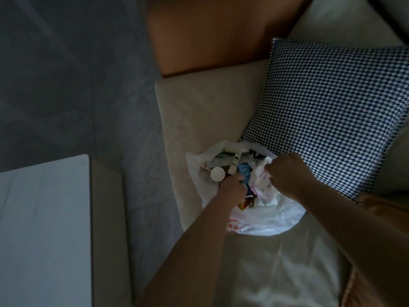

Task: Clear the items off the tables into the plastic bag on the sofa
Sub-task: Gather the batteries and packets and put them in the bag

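Dim grey stone floor tiles (66,74) run beside the smooth cream sofa cushion (205,107), where I see the crinkled translucent white plastic bag (265,222) lying open against a square navy-and-white houndstooth pillow (327,111). My left hand (232,187) reaches into the bag's mouth, its grip curled among the contents near a round white lid (217,173); I cannot tell what it pinches. My right hand (287,173) has its grip pinched on a crumpled pinkish plastic wrapper (261,180) at the bag's rim. A flat pale tabletop (44,229) sits lower left.
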### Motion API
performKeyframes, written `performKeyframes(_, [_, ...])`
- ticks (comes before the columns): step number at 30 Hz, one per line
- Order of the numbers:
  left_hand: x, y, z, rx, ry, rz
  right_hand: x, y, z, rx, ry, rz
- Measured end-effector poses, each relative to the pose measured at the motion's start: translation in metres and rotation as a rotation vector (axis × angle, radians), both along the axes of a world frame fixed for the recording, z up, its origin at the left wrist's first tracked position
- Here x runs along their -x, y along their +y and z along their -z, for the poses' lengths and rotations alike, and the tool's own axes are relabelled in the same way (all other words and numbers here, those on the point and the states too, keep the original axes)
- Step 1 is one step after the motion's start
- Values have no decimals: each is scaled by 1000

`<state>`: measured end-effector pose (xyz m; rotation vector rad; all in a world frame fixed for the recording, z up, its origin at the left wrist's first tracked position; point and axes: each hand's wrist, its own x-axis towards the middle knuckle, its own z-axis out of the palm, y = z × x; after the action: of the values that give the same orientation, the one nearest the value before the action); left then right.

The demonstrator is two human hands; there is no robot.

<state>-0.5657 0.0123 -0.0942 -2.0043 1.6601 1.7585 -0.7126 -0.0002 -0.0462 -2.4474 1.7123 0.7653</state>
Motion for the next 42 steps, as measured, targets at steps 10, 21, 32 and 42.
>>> performKeyframes(10, [-82,26,-16,36,-39,-65,-73,2,-3,-60,-66,-69])
performKeyframes(21, [-229,105,-20,89,-203,-314,-234,61,8,-304,-216,-171])
performKeyframes(32, [-379,258,-16,-24,-336,-532,-410,157,24,-336,-281,-469])
performKeyframes(42, [-476,427,18,-181,-371,-859,-537,267,58,-414,-264,-792])
